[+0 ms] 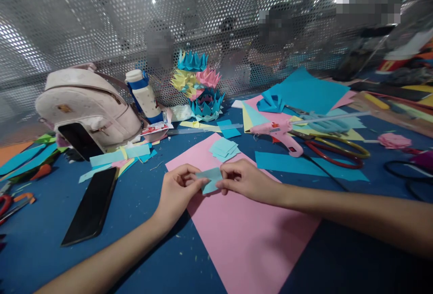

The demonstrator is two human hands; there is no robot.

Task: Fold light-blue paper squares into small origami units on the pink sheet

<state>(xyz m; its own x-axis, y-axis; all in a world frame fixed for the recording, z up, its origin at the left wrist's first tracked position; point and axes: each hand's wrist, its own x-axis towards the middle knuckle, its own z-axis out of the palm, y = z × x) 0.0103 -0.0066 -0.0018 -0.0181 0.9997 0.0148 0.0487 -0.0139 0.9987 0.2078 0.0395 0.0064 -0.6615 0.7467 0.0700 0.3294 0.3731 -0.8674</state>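
Observation:
Between my two hands is a small light-blue paper square [211,181], held above a large pink sheet [243,235]. My left hand [179,192] pinches its left edge between thumb and fingers. At the opposite edge, the thumb and fingers of my right hand [241,182] are closed on the same paper. Just beyond the hands, a loose stack of light-blue paper squares [224,149] lies on the pink sheet's far corner.
A pink glue gun [279,131], scissors [333,149] and blue paper [304,89] are at right. Folded-paper flowers [196,84] stand at the back. Leftward are a phone [91,206], a backpack [88,100] and a bottle [144,95]. Perforated metal [118,23] rises behind.

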